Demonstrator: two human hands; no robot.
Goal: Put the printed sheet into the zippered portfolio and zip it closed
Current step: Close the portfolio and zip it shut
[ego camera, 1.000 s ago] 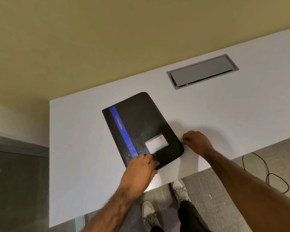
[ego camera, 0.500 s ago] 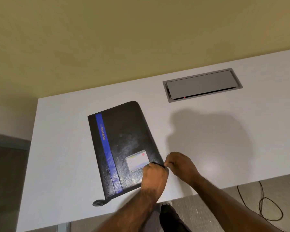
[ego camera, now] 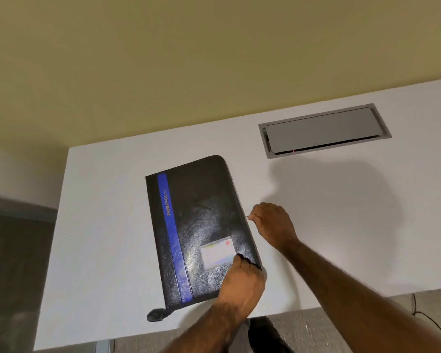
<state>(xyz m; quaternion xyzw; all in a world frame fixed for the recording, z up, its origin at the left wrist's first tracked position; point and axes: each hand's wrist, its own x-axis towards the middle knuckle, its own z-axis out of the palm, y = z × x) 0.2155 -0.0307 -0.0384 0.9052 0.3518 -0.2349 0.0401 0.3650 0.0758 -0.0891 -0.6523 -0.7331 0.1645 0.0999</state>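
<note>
A black zippered portfolio (ego camera: 201, 212) with a blue stripe and a small card label (ego camera: 218, 252) lies closed flat on the white table (ego camera: 107, 225). My left hand (ego camera: 242, 284) presses down on its near right corner, fingers on the cover. My right hand (ego camera: 271, 222) is at the middle of the right edge, fingertips pinched on a small metal zipper pull (ego camera: 247, 217). A black tab (ego camera: 157, 314) sticks out at the near left corner. No printed sheet is visible.
A grey recessed cable hatch (ego camera: 323, 129) with a red light sits in the table at the far right. The table's near edge runs just below the portfolio. Floor, a black cable (ego camera: 428, 319) and my shoes show below the edge.
My right hand has slid from the near right corner up along the right edge with the zipper pull. The left hand stays on the corner. The camera view shifted.
</note>
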